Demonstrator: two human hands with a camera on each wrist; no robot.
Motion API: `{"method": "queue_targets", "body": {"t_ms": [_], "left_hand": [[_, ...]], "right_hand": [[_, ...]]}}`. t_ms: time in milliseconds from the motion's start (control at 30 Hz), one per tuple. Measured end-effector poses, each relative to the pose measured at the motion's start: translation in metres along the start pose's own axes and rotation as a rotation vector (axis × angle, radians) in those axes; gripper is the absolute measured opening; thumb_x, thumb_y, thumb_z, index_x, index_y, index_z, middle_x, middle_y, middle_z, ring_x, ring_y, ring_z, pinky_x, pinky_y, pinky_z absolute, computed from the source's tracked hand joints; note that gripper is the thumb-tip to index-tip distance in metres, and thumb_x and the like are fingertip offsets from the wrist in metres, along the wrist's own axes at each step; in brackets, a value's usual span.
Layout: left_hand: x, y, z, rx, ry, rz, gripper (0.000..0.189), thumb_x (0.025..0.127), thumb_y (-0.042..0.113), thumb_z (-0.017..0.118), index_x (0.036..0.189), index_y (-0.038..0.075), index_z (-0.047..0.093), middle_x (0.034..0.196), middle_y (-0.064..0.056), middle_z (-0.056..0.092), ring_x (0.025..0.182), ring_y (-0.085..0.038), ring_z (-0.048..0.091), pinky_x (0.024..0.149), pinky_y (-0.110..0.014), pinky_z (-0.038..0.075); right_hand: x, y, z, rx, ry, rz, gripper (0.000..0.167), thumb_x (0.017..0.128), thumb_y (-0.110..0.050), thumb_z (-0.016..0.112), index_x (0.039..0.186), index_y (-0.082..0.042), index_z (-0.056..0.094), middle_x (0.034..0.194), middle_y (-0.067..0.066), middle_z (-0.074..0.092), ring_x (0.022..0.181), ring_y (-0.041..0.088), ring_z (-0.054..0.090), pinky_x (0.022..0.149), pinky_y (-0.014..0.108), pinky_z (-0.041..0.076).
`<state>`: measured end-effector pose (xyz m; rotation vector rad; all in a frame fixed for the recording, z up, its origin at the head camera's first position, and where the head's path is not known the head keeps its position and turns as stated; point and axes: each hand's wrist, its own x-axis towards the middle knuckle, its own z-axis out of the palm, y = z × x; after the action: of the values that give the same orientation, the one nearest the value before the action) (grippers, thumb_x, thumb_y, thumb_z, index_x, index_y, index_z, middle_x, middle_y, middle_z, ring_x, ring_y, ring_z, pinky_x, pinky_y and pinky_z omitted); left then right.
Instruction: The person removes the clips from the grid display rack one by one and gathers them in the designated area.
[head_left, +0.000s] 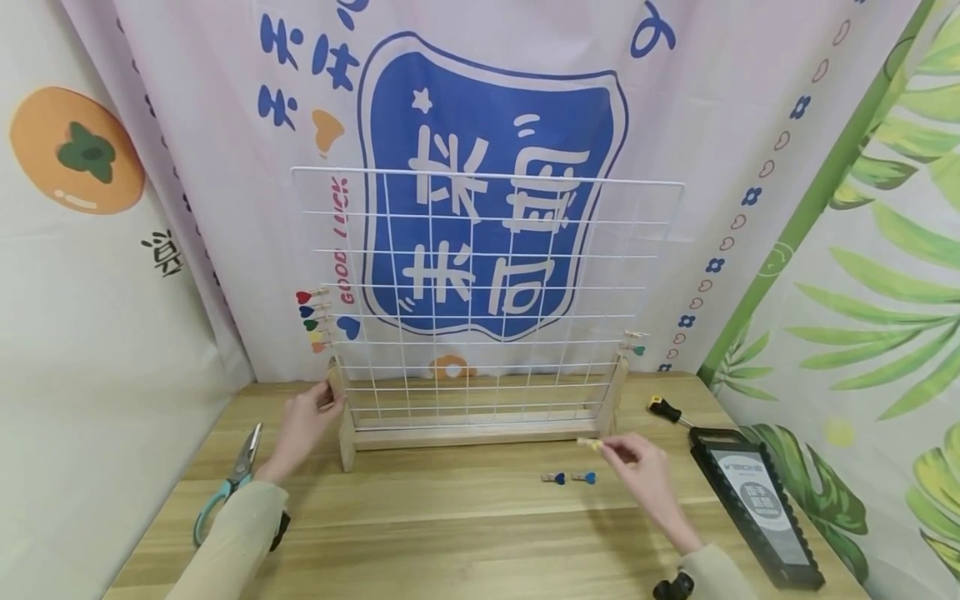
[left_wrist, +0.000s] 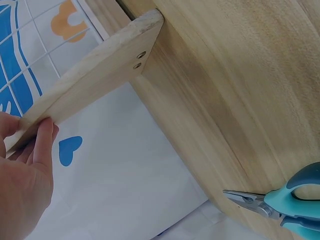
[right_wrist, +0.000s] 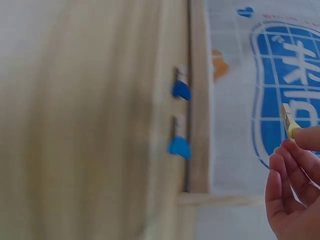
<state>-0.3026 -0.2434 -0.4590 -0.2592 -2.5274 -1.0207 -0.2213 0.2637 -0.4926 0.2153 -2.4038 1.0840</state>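
Observation:
A white wire grid (head_left: 487,176) stands upright in a wooden stand (head_left: 465,439). My left hand (head_left: 303,425) grips the upper part of the stand's left post (left_wrist: 85,75) between thumb and fingers. A small wooden clothespin with a yellow heart (right_wrist: 286,117) is pinched by my right hand (head_left: 641,475), in front of the stand's right end. On the table lie a dark blue heart clothespin (head_left: 558,478) and a lighter blue heart clothespin (head_left: 588,477). Several heart clothespins, the top one red (head_left: 303,297), line the grid's left edge. A teal clothespin (head_left: 637,350) and another hang at its right edge.
Pliers with teal handles (head_left: 217,504) lie left of my left forearm. At the right are a screwdriver (head_left: 665,409) and a black ridged case (head_left: 757,500) with a labelled front. A printed curtain (head_left: 225,208) hangs close behind the grid.

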Motion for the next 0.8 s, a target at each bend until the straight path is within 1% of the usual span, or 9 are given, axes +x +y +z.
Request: {"method": "queue_targets", "body": {"t_ms": [200, 333, 500, 667, 800], "left_hand": [[0.0, 0.001, -0.001, -0.016, -0.016, -0.014, 0.023, 0.095, 0.004, 0.06, 0.112, -0.011, 0.063, 0.115, -0.034, 0.067, 0.104, -0.047, 0.068, 0.085, -0.051, 0.059], [0.0, 0.001, 0.0, -0.01, -0.023, -0.017, 0.024, 0.096, 0.006, 0.06, 0.114, -0.01, 0.063, 0.116, -0.034, 0.067, 0.105, -0.047, 0.068, 0.085, -0.052, 0.059], [0.0, 0.003, -0.001, -0.012, -0.015, -0.009, 0.022, 0.096, 0.006, 0.061, 0.111, -0.01, 0.064, 0.114, -0.033, 0.068, 0.104, -0.046, 0.069, 0.085, -0.052, 0.059], [0.0, 0.005, -0.002, -0.014, -0.017, -0.009, 0.022, 0.096, 0.005, 0.06, 0.11, -0.01, 0.064, 0.114, -0.034, 0.067, 0.104, -0.047, 0.068, 0.085, -0.052, 0.059], [0.0, 0.005, -0.002, -0.019, -0.027, -0.022, 0.023, 0.096, 0.006, 0.059, 0.112, -0.01, 0.063, 0.115, -0.034, 0.067, 0.106, -0.047, 0.068, 0.087, -0.053, 0.058]], "right_hand": [[-0.021, 0.005, 0.029, -0.004, -0.131, 0.033, 0.01, 0.08, -0.005, 0.079, 0.087, -0.01, 0.075, 0.079, -0.001, 0.071, 0.068, -0.004, 0.058, 0.061, 0.015, 0.054], [-0.03, 0.009, 0.041, -0.009, -0.217, 0.049, 0.006, 0.083, -0.012, 0.079, 0.087, -0.013, 0.076, 0.085, -0.001, 0.074, 0.07, -0.005, 0.058, 0.062, 0.014, 0.053], [-0.033, 0.008, 0.047, -0.019, -0.274, 0.015, 0.004, 0.084, -0.015, 0.078, 0.085, -0.012, 0.075, 0.091, 0.005, 0.075, 0.07, -0.004, 0.058, 0.061, 0.014, 0.052], [-0.033, 0.006, 0.047, -0.033, -0.338, 0.014, 0.004, 0.086, -0.014, 0.076, 0.087, -0.01, 0.075, 0.095, 0.008, 0.074, 0.071, -0.005, 0.057, 0.061, 0.014, 0.051], [-0.033, 0.006, 0.046, -0.043, -0.383, 0.014, 0.004, 0.087, -0.012, 0.075, 0.088, -0.009, 0.075, 0.093, 0.007, 0.074, 0.07, -0.006, 0.054, 0.06, 0.014, 0.05]]}}
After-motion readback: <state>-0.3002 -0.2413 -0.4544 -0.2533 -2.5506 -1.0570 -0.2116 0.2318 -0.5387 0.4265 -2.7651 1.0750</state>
